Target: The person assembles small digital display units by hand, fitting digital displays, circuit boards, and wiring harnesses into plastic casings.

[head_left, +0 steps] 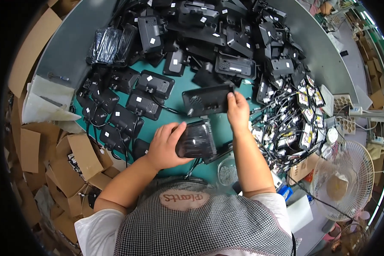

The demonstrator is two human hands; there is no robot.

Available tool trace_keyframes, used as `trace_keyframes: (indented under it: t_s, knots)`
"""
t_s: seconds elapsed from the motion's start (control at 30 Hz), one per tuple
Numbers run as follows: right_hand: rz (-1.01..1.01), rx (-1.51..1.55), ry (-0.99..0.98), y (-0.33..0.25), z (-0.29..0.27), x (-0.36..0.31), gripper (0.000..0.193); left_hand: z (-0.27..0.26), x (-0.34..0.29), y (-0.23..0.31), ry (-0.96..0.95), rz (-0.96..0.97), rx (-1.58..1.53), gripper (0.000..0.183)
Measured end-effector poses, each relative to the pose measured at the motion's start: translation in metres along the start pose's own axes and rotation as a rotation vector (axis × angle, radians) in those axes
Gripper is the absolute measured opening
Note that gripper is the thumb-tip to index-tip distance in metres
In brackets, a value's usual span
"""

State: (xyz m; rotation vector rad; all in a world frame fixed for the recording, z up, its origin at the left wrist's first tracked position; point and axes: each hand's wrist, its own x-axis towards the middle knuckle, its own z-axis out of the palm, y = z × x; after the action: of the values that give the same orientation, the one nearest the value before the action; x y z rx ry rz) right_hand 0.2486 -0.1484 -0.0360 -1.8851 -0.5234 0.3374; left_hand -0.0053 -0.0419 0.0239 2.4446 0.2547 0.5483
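My left hand (164,146) is closed on the side of a black boxy unit with a glossy, film-like face (196,141), held low over the table near my apron. A dark cable hangs below that unit. My right hand (238,109) pinches the right end of a black plastic housing (207,100), thumb on top. The housing is a shallow rectangular shell with a patch of small holes at its left. It is tilted and sits just beyond the glossy unit, with a narrow gap between them. The fingers under both parts are hidden.
The green tabletop (141,130) carries black housings with cables (126,119) at left and a high heap of black housings (200,32) behind. Tangled cables with small boards (294,123) lie at right. Open cartons (79,158) stand left; a fan (343,179) stands right.
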Motion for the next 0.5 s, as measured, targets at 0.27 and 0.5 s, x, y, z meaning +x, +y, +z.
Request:
trace_keyframes:
  t_s: [0.27,0.5]
  knots:
    - [0.386,0.491,-0.304,-0.043,-0.032,-0.104,0.026,-0.005,0.030,0.039,-0.252,-0.027,0.164,0.108]
    - [0.564,1.020,-0.286,-0.057,-0.058,-0.125,0.052,-0.018,0.022,0.057,-0.405,-0.412,-0.169,0.105]
